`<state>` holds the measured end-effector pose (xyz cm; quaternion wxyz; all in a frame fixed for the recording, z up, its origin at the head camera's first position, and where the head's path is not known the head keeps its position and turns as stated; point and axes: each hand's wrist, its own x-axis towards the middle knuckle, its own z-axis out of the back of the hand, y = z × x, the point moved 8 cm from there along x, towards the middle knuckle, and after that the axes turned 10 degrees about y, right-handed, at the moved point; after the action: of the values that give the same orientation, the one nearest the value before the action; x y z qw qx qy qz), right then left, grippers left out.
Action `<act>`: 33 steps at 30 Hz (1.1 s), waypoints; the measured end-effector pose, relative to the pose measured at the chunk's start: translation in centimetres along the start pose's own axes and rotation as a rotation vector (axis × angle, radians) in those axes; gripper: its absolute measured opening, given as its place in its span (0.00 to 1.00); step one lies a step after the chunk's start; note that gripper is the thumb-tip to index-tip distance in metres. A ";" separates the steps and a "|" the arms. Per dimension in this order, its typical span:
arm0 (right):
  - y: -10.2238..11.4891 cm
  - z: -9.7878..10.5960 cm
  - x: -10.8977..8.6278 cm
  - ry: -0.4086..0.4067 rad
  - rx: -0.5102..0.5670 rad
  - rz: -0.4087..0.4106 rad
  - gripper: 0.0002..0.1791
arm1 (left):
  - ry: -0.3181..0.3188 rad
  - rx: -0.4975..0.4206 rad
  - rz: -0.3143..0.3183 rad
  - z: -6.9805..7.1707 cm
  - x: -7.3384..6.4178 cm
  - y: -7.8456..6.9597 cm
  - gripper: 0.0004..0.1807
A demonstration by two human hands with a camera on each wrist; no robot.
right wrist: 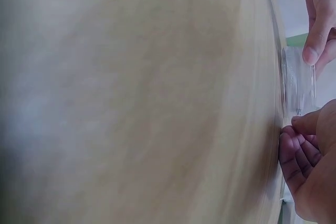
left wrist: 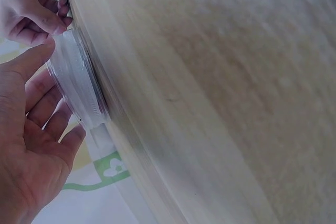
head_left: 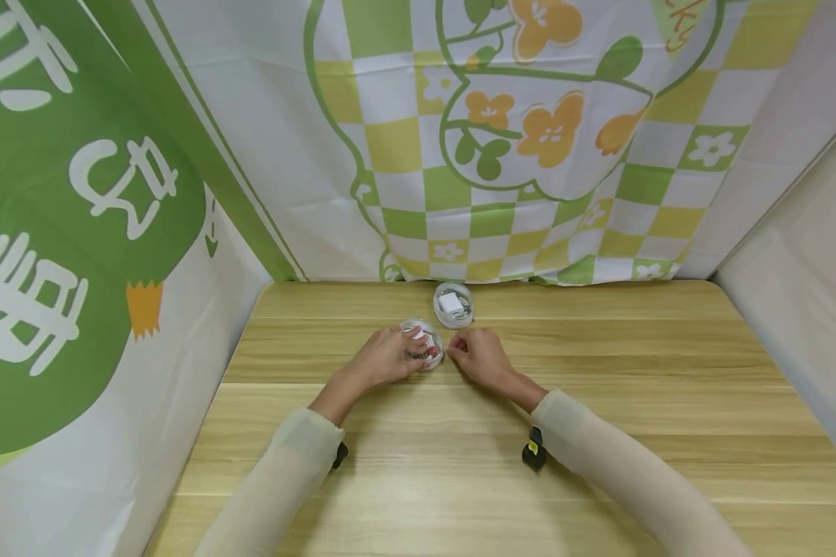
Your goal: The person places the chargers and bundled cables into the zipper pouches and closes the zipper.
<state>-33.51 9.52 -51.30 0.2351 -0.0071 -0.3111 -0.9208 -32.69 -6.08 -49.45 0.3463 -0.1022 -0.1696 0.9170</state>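
Observation:
A clear round plastic case [head_left: 433, 340] lies on the wooden table, with white and red parts, too small to tell exactly, inside. My left hand [head_left: 390, 356] grips it from the left, fingers spread over its top and round its side; in the left wrist view the thumb and fingers of that hand [left wrist: 37, 124] reach round the case [left wrist: 79, 80]. At the case's right edge my right hand [head_left: 482, 357] has curled fingers. In the right wrist view its thumb and forefinger [right wrist: 304, 123] pinch at the rim of the case [right wrist: 298, 82]; what exactly lies between them is too small to tell.
Just behind, a second clear round case [head_left: 467, 316] holds a white charger plug [head_left: 450, 305] and a coiled cable. A printed cloth [head_left: 460, 178] hangs along the table's back edge, and another cloth [head_left: 77, 433] hangs on the left. The wooden table [head_left: 634, 387] extends to the right.

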 end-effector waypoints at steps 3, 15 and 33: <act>0.0 -0.2 0.4 -0.008 -0.015 -0.010 0.06 | -0.007 -0.010 -0.003 0.0 -0.1 0.1 0.19; -0.1 -0.3 0.9 -0.032 -0.021 -0.019 0.06 | -0.013 -0.015 -0.011 0.0 0.1 0.3 0.19; 0.2 0.2 0.8 0.016 -0.040 -0.006 0.03 | -0.083 -0.021 -0.038 0.7 -0.3 -0.1 0.18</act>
<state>-34.13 9.12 -50.90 0.2346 -0.0033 -0.2906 -0.9276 -32.59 -6.41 -48.79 0.3554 -0.0643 -0.1952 0.9118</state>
